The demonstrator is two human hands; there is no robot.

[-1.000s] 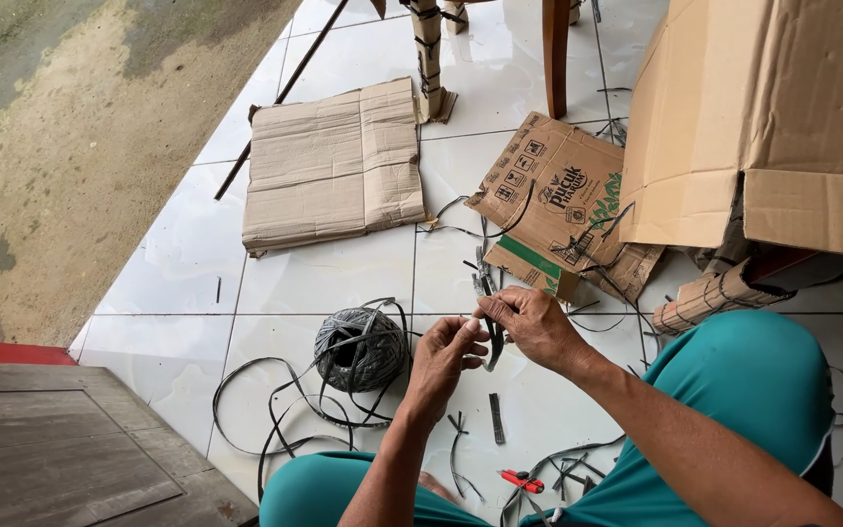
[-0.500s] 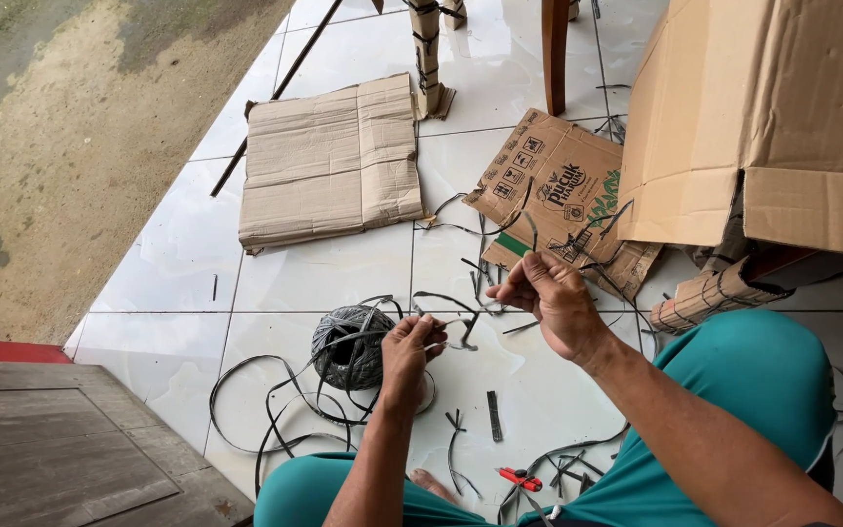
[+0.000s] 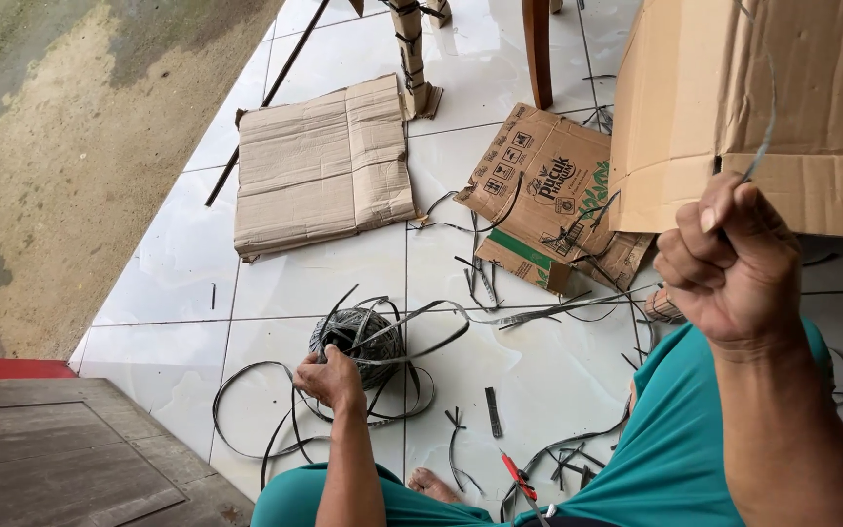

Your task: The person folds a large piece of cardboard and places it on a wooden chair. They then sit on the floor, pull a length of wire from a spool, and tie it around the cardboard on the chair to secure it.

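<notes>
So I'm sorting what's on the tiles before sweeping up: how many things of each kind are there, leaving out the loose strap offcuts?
Cardboard pieces lying flat: 2, one plain, one printed
Big cardboard box: 1
Coil of dark strap under the left hand: 1
Red-handled tool: 1
Total: 5

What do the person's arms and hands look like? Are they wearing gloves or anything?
No gloves. Both the left hand and the right hand are bare, and so are the forearms, with no sleeves showing. No watch, ring or bracelet can be seen. The only clothing in view is teal cloth over the legs.
</notes>
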